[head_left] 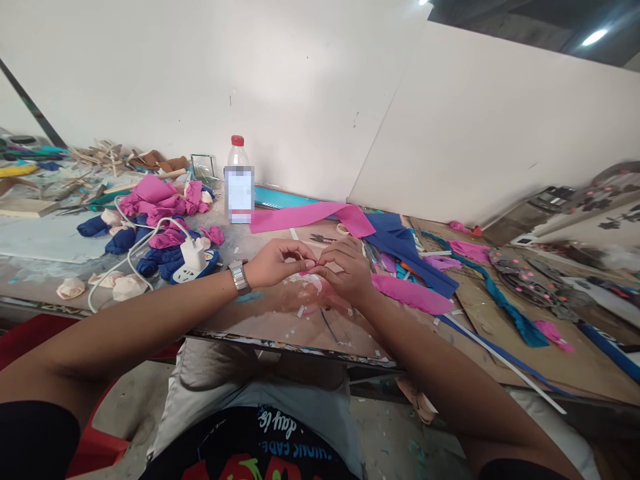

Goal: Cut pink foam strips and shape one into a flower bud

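Over the front of the table, my left hand and my right hand meet fingertip to fingertip. Both are closed in a pinch on a small piece of pink crepe paper, mostly covered by the fingers. A metal-banded watch is on my left wrist. Beside my right wrist lies a folded pink crepe paper strip. Behind the hands stretches a longer pink strip, with a dark blue strip to its right. Clear, wrinkled plastic film seems to lie under my fingers.
A red-capped bottle stands by the wall. At left are pink paper bundles, dark blue rolls and a power strip with a looping white cable. Cardboard, a teal twisted strip and a white stick lie right.
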`<action>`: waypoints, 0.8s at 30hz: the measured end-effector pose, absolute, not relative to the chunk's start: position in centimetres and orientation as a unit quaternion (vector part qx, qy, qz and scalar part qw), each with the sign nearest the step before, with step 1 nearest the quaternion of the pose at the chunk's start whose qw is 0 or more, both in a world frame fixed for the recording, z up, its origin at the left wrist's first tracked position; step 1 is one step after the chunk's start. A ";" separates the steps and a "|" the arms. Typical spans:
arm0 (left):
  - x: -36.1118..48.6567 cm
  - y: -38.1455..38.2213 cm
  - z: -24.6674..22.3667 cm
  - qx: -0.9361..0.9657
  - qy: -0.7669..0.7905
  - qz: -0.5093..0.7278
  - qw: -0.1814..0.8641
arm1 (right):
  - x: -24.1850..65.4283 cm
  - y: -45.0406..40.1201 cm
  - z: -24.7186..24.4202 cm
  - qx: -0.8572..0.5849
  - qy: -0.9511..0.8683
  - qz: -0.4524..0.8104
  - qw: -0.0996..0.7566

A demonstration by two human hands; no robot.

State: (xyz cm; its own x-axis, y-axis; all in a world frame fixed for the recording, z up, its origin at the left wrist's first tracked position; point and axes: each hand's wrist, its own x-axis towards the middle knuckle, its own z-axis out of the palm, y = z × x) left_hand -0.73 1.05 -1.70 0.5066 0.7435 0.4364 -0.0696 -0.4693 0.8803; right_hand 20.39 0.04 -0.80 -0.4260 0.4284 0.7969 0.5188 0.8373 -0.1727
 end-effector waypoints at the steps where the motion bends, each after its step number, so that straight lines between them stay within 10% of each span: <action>1: -0.7 1.1 -1.7 0.731 0.231 0.441 0.467 | 20.4 0.0 -0.8 -0.285 -0.843 -0.046 0.454; 24: -1.1 1.6 -2.0 0.728 0.217 0.487 0.430 | 20.0 -0.8 -0.6 -0.295 -0.836 -0.039 0.461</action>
State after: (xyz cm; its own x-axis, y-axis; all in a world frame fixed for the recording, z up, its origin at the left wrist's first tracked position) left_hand -1.11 1.57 -2.00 0.4308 0.7355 0.5229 -0.1035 -0.5354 0.8383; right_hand 19.95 -0.76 -0.59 -0.4011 0.4564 0.7942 0.5286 0.8235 -0.2062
